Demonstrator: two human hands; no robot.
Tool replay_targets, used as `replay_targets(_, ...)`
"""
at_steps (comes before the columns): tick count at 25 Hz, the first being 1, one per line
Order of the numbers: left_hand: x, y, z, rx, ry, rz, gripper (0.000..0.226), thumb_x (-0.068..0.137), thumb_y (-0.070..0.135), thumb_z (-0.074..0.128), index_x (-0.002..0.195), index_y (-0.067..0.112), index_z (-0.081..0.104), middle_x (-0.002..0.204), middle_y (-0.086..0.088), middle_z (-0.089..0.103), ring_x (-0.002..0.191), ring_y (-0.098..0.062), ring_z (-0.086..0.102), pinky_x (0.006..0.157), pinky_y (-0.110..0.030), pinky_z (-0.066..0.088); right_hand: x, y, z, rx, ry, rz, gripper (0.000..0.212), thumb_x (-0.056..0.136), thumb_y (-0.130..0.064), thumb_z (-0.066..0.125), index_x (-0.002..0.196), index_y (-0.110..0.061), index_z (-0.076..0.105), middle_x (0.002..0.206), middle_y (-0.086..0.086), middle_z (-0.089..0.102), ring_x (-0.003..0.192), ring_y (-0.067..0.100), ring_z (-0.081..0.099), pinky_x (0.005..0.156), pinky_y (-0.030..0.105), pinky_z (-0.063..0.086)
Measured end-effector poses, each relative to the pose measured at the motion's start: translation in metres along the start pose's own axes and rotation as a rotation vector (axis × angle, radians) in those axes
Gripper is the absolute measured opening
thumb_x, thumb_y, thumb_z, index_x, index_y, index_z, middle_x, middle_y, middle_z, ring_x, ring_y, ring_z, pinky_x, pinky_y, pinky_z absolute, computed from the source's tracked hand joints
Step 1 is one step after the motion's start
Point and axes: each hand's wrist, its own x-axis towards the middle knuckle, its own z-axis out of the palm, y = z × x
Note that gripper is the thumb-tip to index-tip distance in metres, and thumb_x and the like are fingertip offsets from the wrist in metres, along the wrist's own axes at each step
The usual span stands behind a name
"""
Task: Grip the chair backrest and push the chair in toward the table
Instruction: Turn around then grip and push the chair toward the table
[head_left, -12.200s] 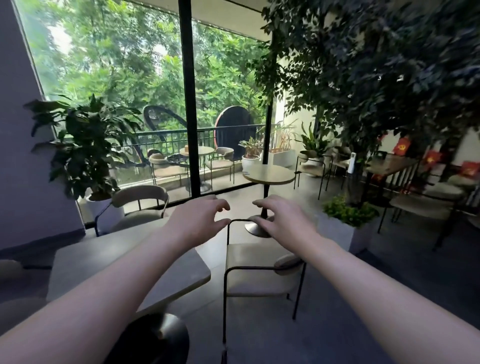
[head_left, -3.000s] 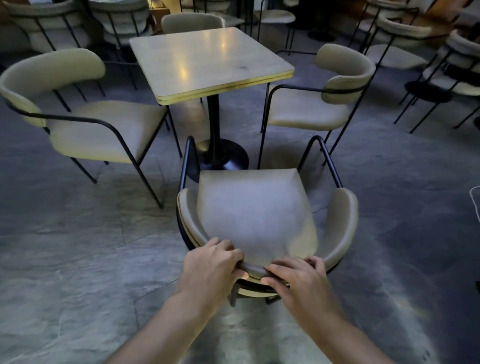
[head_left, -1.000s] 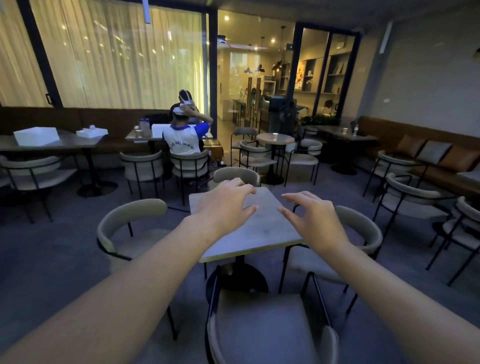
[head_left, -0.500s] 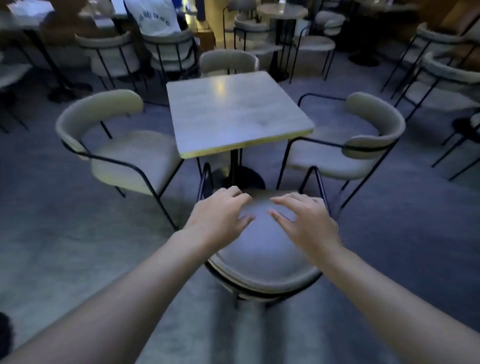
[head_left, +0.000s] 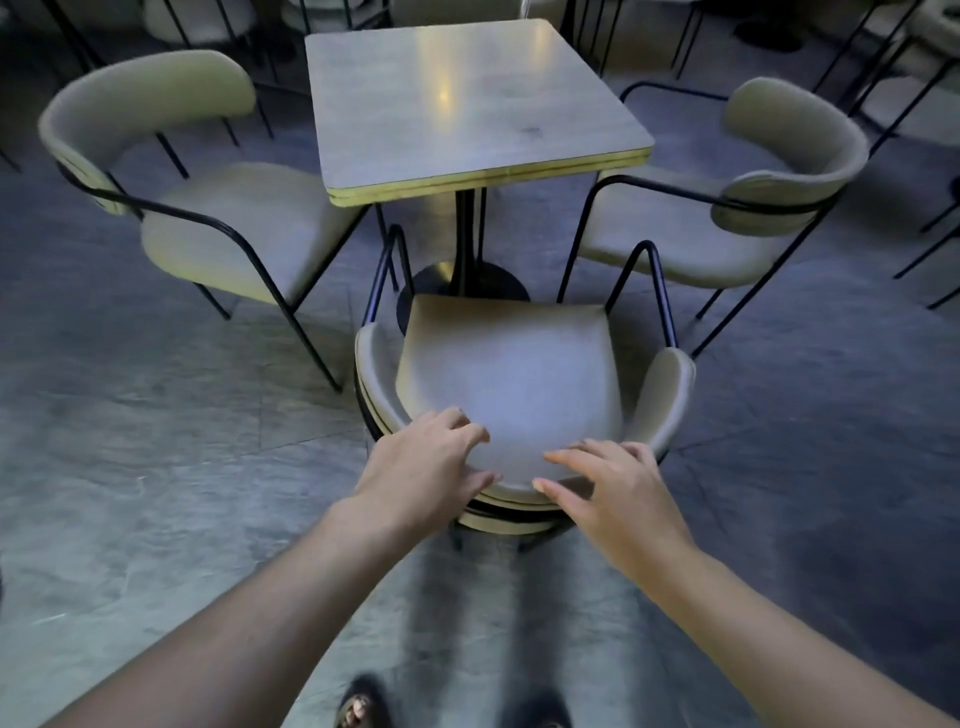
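A beige padded chair (head_left: 509, 374) with a black metal frame stands just in front of me, facing a square grey table (head_left: 467, 104) on a black pedestal. The chair's front edge is near the pedestal's base, and the whole seat lies short of the tabletop. Its curved backrest (head_left: 662, 395) wraps round the near side. My left hand (head_left: 431, 460) lies over the backrest's rear rim, fingers apart. My right hand (head_left: 618, 491) is at the rim beside it, fingers spread, not closed round it.
Two matching chairs flank the table, one on the left (head_left: 234, 223) and one on the right (head_left: 727, 228), their frames close to my chair's front legs. More chairs stand along the back. My feet (head_left: 358, 712) are on the grey stone floor.
My view has tilted down and come closer. Both hands have dropped from above the seat to the rear rim of the backrest.
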Motion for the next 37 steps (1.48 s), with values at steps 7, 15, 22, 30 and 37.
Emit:
replay_targets(7, 0.001, 0.001, 0.017, 0.036, -0.039, -0.032, 0.049, 0.083, 0.069, 0.058, 0.119, 0.036, 0.063, 0.117, 0.016, 0.056, 0.114, -0.008, 0.049, 0.066, -0.029, 0.040, -0.010, 0.014, 0.013, -0.002, 0.018, -0.048, 0.042, 0.080, -0.061, 0.058, 0.099, -0.028, 0.076, 0.097, -0.013, 0.070, 0.091, 0.006, 0.060, 0.090, 0.037, 0.039)
replay_targets(15, -0.001, 0.006, 0.034, 0.113, -0.010, -0.062, 0.051, 0.076, 0.076, 0.056, 0.105, 0.034, 0.064, 0.100, 0.014, 0.055, 0.105, -0.011, 0.045, 0.061, -0.029, 0.045, -0.012, 0.024, 0.019, -0.013, 0.004, -0.098, 0.036, 0.082, -0.058, 0.061, 0.096, -0.029, 0.077, 0.096, -0.016, 0.070, 0.090, 0.006, 0.061, 0.088, 0.039, 0.042)
replay_targets(22, -0.001, 0.002, 0.037, 0.245, 0.084, 0.120, 0.045, 0.076, 0.071, 0.059, 0.082, 0.028, 0.066, 0.078, 0.008, 0.058, 0.079, -0.016, 0.053, 0.051, -0.029, 0.038, -0.008, 0.026, 0.019, -0.021, 0.001, -0.134, 0.027, 0.081, -0.053, 0.064, 0.091, -0.030, 0.075, 0.093, -0.017, 0.070, 0.087, 0.007, 0.062, 0.088, 0.040, 0.040)
replay_targets(30, 0.014, 0.013, 0.038, 0.263, 0.109, 0.147, 0.044, 0.077, 0.072, 0.055, 0.077, 0.028, 0.063, 0.074, 0.007, 0.058, 0.073, -0.016, 0.054, 0.052, -0.032, 0.047, 0.001, 0.046, 0.011, -0.029, -0.014, -0.209, 0.020, 0.082, -0.051, 0.071, 0.089, -0.032, 0.073, 0.093, -0.019, 0.069, 0.083, 0.005, 0.062, 0.087, 0.041, 0.041)
replay_targets(37, 0.040, 0.046, 0.054, 0.216, 0.119, 0.145, 0.044, 0.068, 0.069, 0.067, 0.065, 0.026, 0.054, 0.065, 0.006, 0.055, 0.065, -0.017, 0.057, 0.047, -0.030, 0.039, 0.009, 0.087, -0.004, -0.035, 0.041, -0.197, 0.027, 0.083, -0.054, 0.063, 0.091, -0.032, 0.075, 0.095, -0.019, 0.069, 0.087, 0.002, 0.063, 0.088, 0.040, 0.041)
